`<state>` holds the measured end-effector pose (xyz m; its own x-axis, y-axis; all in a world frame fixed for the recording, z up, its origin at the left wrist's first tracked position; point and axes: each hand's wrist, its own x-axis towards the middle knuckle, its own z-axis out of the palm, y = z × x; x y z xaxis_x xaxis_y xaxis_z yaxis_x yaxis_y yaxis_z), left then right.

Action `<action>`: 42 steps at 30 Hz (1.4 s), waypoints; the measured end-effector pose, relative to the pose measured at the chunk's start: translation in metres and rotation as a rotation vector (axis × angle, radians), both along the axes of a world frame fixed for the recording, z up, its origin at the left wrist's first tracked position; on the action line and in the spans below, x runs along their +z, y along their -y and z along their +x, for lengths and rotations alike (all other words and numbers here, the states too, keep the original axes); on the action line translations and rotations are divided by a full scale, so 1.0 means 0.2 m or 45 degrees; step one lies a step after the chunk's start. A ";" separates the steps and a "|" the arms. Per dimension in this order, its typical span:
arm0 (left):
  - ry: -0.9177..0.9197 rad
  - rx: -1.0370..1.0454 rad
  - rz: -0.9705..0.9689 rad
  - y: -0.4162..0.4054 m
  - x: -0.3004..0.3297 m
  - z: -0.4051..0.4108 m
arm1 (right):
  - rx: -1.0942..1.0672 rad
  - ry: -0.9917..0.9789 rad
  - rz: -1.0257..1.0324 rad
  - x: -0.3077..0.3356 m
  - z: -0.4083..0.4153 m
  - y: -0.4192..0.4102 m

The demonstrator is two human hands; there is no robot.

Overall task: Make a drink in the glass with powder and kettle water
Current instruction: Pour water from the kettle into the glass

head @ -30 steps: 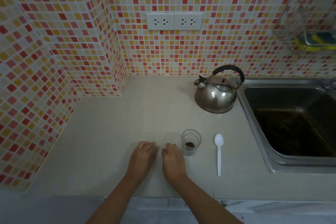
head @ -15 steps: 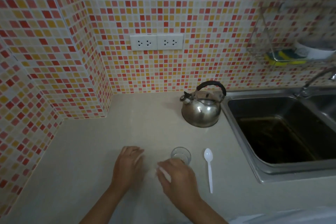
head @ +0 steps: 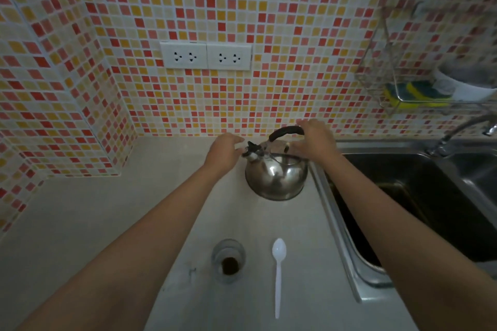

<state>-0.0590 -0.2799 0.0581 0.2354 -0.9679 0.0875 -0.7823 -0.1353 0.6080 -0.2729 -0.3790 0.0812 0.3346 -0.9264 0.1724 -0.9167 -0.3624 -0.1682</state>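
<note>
While reaching far for kettle (head: pixel 276 175) beside sink (head: pixel 403 196): close right hand (head: pixel 316 140), now spread and empty, around handle; keep left hand (head: pixel 224 148), loosely open, off hot spout; pour slowly into near glass (head: pixel 228 259), powder in bottom, spoon (head: pixel 278 274) right

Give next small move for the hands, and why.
Probably close the right hand around the kettle handle and lift. The hand is open at the handle, left hand open by the spout, and the glass holds only dry powder.
</note>
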 end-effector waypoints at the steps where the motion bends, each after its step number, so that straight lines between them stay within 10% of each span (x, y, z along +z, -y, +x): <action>1: -0.003 -0.002 0.036 0.04 -0.02 -0.02 | 0.044 -0.044 0.023 -0.02 0.01 0.05; 14: -0.095 0.062 0.127 0.23 -0.06 -0.10 | 0.280 0.575 0.457 -0.08 0.03 0.26; 42: 0.175 -0.285 0.112 -0.65 0.35 -0.16 | 0.675 0.194 0.210 0.41 -0.07 -0.63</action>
<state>-0.0919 -0.1508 0.1291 0.0065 -0.9998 0.0169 -0.8732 0.0025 0.4873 -0.2872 -0.2537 0.1630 0.7431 -0.6578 0.1228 -0.5781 -0.7235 -0.3773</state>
